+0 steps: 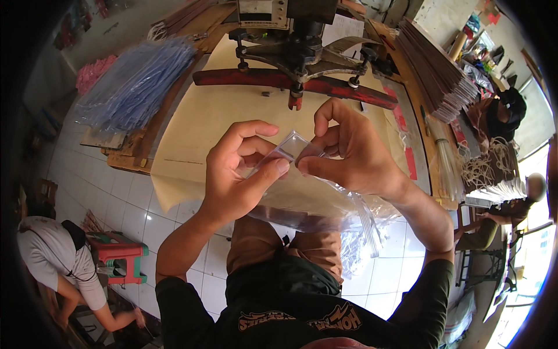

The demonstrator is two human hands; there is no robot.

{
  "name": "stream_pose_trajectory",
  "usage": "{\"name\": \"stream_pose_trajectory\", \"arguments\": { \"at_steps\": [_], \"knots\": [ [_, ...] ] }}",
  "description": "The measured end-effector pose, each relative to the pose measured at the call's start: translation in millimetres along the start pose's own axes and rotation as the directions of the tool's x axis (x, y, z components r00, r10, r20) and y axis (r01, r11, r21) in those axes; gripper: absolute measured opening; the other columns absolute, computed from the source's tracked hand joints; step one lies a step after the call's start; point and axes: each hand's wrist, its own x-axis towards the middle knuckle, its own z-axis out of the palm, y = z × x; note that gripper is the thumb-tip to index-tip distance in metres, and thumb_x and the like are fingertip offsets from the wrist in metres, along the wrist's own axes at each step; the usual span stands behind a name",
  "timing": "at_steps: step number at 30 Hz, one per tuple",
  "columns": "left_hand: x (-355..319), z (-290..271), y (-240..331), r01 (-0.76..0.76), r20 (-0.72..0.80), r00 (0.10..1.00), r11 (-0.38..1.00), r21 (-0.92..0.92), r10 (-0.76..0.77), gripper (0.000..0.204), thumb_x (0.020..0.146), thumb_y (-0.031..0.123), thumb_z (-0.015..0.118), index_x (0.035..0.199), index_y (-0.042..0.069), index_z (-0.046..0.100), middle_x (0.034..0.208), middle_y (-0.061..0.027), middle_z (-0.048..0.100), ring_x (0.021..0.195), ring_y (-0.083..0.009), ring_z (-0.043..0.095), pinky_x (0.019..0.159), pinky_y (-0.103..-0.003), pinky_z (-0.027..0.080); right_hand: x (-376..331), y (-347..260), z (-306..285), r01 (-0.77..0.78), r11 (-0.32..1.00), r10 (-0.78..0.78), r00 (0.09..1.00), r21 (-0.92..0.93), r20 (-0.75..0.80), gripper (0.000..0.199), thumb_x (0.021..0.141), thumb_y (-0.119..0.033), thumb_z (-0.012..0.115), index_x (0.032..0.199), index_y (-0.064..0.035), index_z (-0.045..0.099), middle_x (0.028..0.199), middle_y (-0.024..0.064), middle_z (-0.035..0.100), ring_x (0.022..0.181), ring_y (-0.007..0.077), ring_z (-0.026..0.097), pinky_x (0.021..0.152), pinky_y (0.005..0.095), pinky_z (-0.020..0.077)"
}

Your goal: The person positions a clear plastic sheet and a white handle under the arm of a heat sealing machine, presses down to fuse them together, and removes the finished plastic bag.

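Observation:
Both my hands are raised in front of me, over the near part of a worktable covered in tan paper (186, 134). Between them is a clear plastic sheet or bag (293, 139), its folded corner pointing up and away from me. My left hand (235, 174) pinches it between thumb and curled fingers. My right hand (357, 154) grips the other side of that corner, thumb against the fingers. The rest of the clear plastic hangs below my hands toward my lap, with a ribbed strip (366, 227) trailing down on the right.
Beyond my hands stands a press machine with a long red bar (256, 78). Bluish plastic sheets (139, 81) are piled at left, stacked boards (430, 70) at right. A person (70, 262) bends near a red and green stool (125, 256); other people are at right.

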Motion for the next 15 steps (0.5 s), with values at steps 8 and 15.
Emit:
{"name": "stream_pose_trajectory", "arguments": {
  "at_steps": [8,15],
  "knots": [
    [7,-4,4,0.212,0.139,0.967,0.976,0.044,-0.216,0.012,0.091,0.002,0.064,0.099,-0.006,0.062,0.083,-0.0096,0.069,0.076,-0.0136,0.067,0.070,-0.024,0.054,7,20,8,0.063,0.983,-0.055,0.997,-0.172,0.054,0.031,0.079,0.000,0.073,0.097,-0.0016,0.048,0.082,0.0150,0.072,0.080,0.0193,0.072,0.072,0.0304,0.0555],
    [-21,-51,-1,-0.054,-0.203,0.976,0.991,0.121,0.078,0.015,0.093,0.011,0.067,0.090,-0.003,0.064,0.080,-0.0076,0.066,0.065,-0.0130,0.062,0.060,-0.026,0.052,-18,-2,-29,0.470,0.760,-0.453,0.878,-0.448,0.152,0.048,0.093,-0.026,0.068,0.128,0.0022,0.053,0.123,0.0199,0.064,0.115,0.0278,0.064,0.097,0.0391,0.0487]
  ]
}}
